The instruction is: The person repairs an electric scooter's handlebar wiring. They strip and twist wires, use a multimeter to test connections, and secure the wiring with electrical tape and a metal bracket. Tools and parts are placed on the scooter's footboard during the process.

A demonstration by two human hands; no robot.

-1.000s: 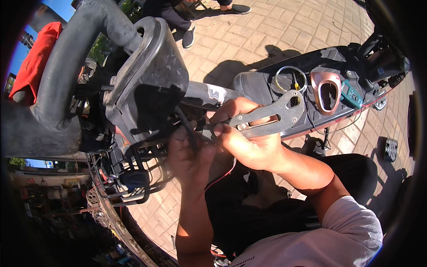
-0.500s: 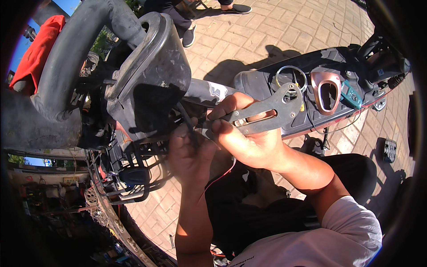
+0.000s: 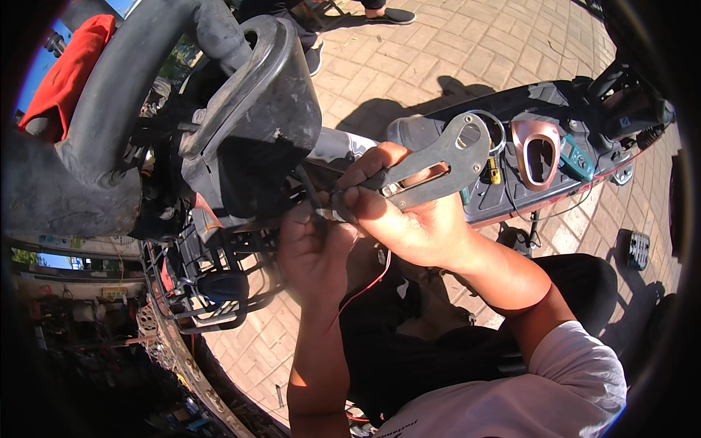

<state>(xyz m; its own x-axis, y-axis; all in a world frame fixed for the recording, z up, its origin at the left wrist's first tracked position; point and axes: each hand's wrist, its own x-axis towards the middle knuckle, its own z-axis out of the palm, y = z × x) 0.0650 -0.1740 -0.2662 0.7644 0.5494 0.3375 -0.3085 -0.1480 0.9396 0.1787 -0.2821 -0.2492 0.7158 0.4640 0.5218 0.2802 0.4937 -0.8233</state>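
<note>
My right hand [image 3: 427, 233] is closed around a flat grey metal hand tool [image 3: 464, 166]. It has a long slot along its middle and a rounded outer end with a cutout, which points up and to the right. My left hand [image 3: 314, 255] is pinched at the tool's narrow end, where a dark cable [image 3: 309, 188] comes down to the fingers. What exactly lies between the left fingertips is shaded and hard to make out. A thin red wire [image 3: 374, 283] hangs below my hands. Directly above them is a black plastic housing [image 3: 255, 146].
A thick dark grey tube [image 3: 109, 102] and red cloth [image 3: 69, 73] stand at left, above a black wire rack [image 3: 219, 310]. On the scooter deck [image 3: 489, 208] at right lie a copper-coloured trim piece [image 3: 523, 139], teal multimeter [image 3: 577, 159] and yellow-handled tool [image 3: 495, 171]. Another person's shoe [image 3: 400, 16] shows beyond.
The tool's rounded end has swung slightly upward and left in my right hand. The housing and tube appear a little further right. Both hands keep their grip.
</note>
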